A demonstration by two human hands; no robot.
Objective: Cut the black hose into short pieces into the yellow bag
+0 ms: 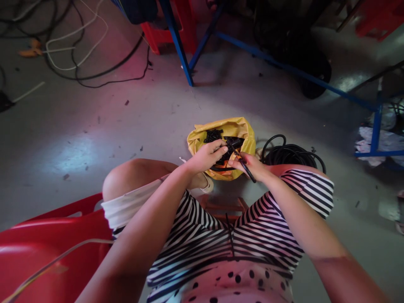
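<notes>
A yellow bag (221, 126) stands with its mouth rolled open on the floor between my legs. Inside lie many small black pieces (213, 135). Over the bag, my left hand (206, 156) has thumb and fingers pinched together at a black piece, mostly hidden by the fingertips. My right hand (252, 165) is closed around a black-handled hand tool (248, 169) with some orange near its pivot. Its dark jaws point up and left towards my left fingertips. Whether it is scissors or pliers is unclear.
A coil of black cable (288, 155) lies by my right knee. A red plastic stool (53, 256) is at my left. Blue metal table legs (181, 50) stand ahead. Loose cables (104, 75) and an orange-handled tool (31, 49) lie at the far left. Dark scraps dot the floor.
</notes>
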